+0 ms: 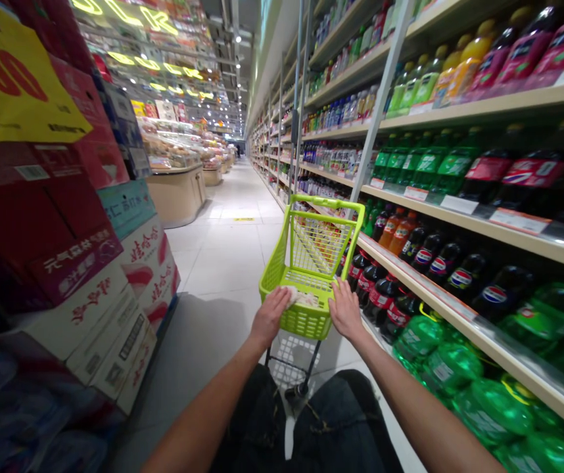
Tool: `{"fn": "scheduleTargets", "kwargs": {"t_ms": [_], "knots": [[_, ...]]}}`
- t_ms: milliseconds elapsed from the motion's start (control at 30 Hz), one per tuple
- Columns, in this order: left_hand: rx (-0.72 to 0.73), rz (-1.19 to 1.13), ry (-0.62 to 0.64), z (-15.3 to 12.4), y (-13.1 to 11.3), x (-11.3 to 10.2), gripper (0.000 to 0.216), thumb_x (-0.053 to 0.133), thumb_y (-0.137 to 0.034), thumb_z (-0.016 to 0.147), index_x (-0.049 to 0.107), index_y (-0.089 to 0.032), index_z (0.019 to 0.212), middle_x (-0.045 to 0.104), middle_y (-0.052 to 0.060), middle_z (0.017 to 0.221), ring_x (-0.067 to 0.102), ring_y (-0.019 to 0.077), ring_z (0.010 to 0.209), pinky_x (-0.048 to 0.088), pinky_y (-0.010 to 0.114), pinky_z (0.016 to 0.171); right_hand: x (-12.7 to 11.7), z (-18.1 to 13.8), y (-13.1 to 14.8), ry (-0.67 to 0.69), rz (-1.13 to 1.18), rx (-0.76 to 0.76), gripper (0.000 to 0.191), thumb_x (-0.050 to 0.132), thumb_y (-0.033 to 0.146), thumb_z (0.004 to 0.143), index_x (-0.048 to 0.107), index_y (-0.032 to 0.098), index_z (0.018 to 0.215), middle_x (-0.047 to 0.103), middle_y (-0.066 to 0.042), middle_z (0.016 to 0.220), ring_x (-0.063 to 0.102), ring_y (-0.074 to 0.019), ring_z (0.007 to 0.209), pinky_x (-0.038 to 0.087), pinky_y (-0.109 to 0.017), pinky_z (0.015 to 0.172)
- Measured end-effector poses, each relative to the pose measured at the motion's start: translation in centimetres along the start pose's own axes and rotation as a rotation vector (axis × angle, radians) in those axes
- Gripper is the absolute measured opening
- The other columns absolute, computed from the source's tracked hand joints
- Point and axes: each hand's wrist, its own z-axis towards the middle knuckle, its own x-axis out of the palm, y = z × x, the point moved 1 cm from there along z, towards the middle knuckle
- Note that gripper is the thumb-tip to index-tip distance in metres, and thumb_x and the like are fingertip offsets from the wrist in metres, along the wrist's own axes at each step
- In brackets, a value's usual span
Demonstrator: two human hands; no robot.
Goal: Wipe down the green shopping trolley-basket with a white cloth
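A lime-green shopping cart (311, 263) stands in the supermarket aisle right in front of me. My left hand (269, 315) is closed over the near left rim of its basket, over a pale cloth or paper (304, 299) that lies inside. My right hand (345, 310) grips the near right rim. The basket otherwise looks empty through its mesh. My legs in dark trousers show below the cart.
Shelves of bottled soft drinks (440, 263) run along the right, close to the cart. Stacked red and white cartons (94, 276) with a yellow price sign (10, 79) line the left. The white tiled aisle floor (227, 243) stretches ahead past display counters (178, 190).
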Motion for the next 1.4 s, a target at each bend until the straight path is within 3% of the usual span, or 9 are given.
{"fn": "scheduleTargets", "kwargs": {"t_ms": [133, 300, 367, 567, 800, 1000, 1167, 1267, 1400], "knots": [[-0.177, 0.048, -0.104, -0.6, 1.4, 0.1, 0.046, 0.033, -0.006, 0.083, 0.038, -0.016, 0.128, 0.048, 0.011, 0.127, 0.032, 0.0196, 0.126, 0.039, 0.042, 0.100, -0.2, 0.1, 1.0, 0.047, -0.005, 0.033, 0.049, 0.029, 0.024, 0.085, 0.033, 0.009, 0.131, 0.023, -0.011, 0.142, 0.015, -0.0247, 0.132, 0.019, -0.048, 0.104], [0.163, -0.047, 0.052, 0.2, -2.9, 1.1, 0.041, 0.032, -0.008, 0.086, 0.041, -0.015, 0.125, 0.050, 0.009, 0.126, 0.024, 0.0189, 0.130, 0.037, 0.043, 0.101, -0.2, 0.4, 1.4, 0.055, -0.024, 0.043, 0.049, 0.030, 0.024, 0.085, 0.033, 0.008, 0.131, 0.023, -0.011, 0.142, 0.015, -0.0250, 0.132, 0.018, -0.048, 0.104], [0.261, -0.069, 0.094, 0.4, -2.8, 0.6, 0.040, 0.033, -0.010, 0.086, 0.041, -0.016, 0.125, 0.052, 0.008, 0.125, 0.025, 0.0181, 0.130, 0.037, 0.042, 0.101, -0.2, 0.6, 1.1, 0.052, -0.030, 0.037, 0.048, 0.030, 0.023, 0.085, 0.034, 0.009, 0.131, 0.024, -0.011, 0.142, 0.016, -0.0248, 0.132, 0.018, -0.049, 0.104], [0.040, 0.009, -0.037, -0.6, 1.0, -1.2, 0.040, 0.028, -0.011, 0.088, 0.042, -0.016, 0.125, 0.050, 0.011, 0.125, 0.026, 0.0182, 0.129, 0.039, 0.043, 0.099, 0.1, 0.8, 0.4, 0.019, -0.006, 0.033, 0.047, 0.031, 0.022, 0.084, 0.035, 0.013, 0.130, 0.026, -0.011, 0.142, 0.018, -0.0231, 0.131, 0.020, -0.048, 0.103], [0.224, -0.138, 0.052, -1.0, -5.1, 2.4, 0.039, 0.032, -0.009, 0.087, 0.043, -0.015, 0.123, 0.052, 0.010, 0.125, 0.021, 0.0193, 0.131, 0.039, 0.045, 0.099, -0.4, 0.9, 0.7, 0.064, -0.022, 0.042, 0.048, 0.030, 0.023, 0.084, 0.035, 0.012, 0.130, 0.025, -0.010, 0.142, 0.017, -0.0232, 0.131, 0.022, -0.047, 0.103], [0.252, -0.123, 0.116, -5.2, -4.7, 2.4, 0.035, 0.030, -0.012, 0.088, 0.048, -0.014, 0.119, 0.060, 0.011, 0.114, 0.034, 0.0180, 0.125, 0.047, 0.040, 0.091, -0.7, 0.7, -0.5, 0.071, -0.041, 0.058, 0.049, 0.030, 0.022, 0.083, 0.035, 0.013, 0.131, 0.026, -0.009, 0.142, 0.018, -0.0222, 0.131, 0.024, -0.046, 0.102], [0.271, -0.163, 0.090, -2.0, -5.0, -0.1, 0.039, 0.032, -0.011, 0.088, 0.040, -0.016, 0.126, 0.052, 0.009, 0.124, 0.024, 0.0176, 0.130, 0.036, 0.043, 0.101, -0.4, 0.8, -0.8, 0.048, -0.033, 0.066, 0.049, 0.029, 0.020, 0.082, 0.036, 0.013, 0.130, 0.026, -0.009, 0.142, 0.018, -0.0220, 0.131, 0.024, -0.045, 0.102], [0.378, -0.183, 0.144, -0.1, -6.0, 0.7, 0.037, 0.034, -0.012, 0.088, 0.042, -0.015, 0.123, 0.053, 0.009, 0.123, 0.026, 0.0171, 0.129, 0.036, 0.040, 0.101, -0.3, 0.8, -0.7, 0.044, -0.043, 0.067, 0.048, 0.030, 0.020, 0.082, 0.036, 0.012, 0.130, 0.027, -0.010, 0.141, 0.019, -0.0223, 0.131, 0.024, -0.044, 0.102], [0.429, -0.147, 0.260, -1.2, -5.9, 2.1, 0.034, 0.037, -0.013, 0.087, 0.047, -0.014, 0.119, 0.056, 0.011, 0.119, 0.034, 0.0162, 0.125, 0.040, 0.037, 0.098, -0.4, 0.7, -0.5, 0.056, -0.035, 0.034, 0.048, 0.030, 0.024, 0.084, 0.035, 0.015, 0.131, 0.027, -0.008, 0.141, 0.019, -0.0221, 0.131, 0.023, -0.045, 0.102]]}}
